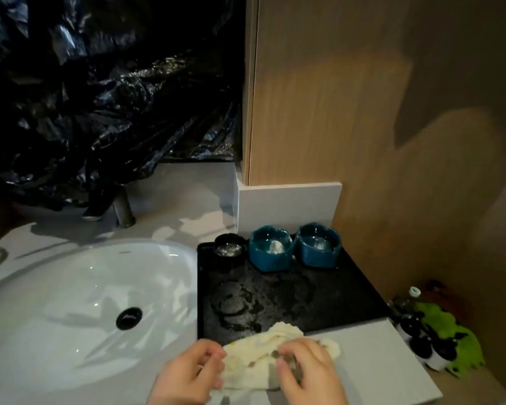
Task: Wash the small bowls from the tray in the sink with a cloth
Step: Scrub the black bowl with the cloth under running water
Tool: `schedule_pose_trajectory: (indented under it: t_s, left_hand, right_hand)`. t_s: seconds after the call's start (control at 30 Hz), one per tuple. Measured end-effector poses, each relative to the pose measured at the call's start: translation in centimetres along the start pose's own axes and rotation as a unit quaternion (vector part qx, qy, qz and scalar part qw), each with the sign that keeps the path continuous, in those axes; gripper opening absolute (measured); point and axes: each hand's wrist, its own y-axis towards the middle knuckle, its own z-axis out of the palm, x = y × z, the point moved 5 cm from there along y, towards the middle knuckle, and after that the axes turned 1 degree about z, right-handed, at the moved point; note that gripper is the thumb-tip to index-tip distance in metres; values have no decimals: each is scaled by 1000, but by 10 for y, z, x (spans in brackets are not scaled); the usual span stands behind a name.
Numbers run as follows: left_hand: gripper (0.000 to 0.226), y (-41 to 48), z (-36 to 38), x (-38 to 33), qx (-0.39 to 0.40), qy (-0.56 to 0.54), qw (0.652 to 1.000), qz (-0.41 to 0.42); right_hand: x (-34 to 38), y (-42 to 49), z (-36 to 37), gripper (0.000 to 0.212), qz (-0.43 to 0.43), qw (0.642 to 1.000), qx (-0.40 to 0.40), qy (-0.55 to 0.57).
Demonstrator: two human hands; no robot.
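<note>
Left hand (192,372) and right hand (307,366), fingers curled on cloth (254,361)

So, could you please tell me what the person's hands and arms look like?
The left hand and right hand are both bare: no gloves, rings or watch show. No sleeve shows at either wrist; the forearms are out of frame.

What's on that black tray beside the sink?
The black tray carries a small black bowl, a teal bowl and a blue bowl along its far edge. The cream cloth, held by the left hand and right hand, overlaps its near edge, hiding anything beneath.
</note>
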Motion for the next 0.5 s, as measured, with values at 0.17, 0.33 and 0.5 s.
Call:
schedule_pose_trajectory:
  t_s: [0.17,0.33,0.5]
  left_hand:
    - [40,10,-8,-7,-25,48,995,86]
    - [26,10,-12,-15,-33,88,986,138]
    - [25,17,-17,-21,-28,112,980,160]
  right_hand:
    - [25,6,7,54,-1,984,130,-122]
    - [25,9,18,46,24,969,183,-164]
    - [30,21,15,21,36,981,139,-127]
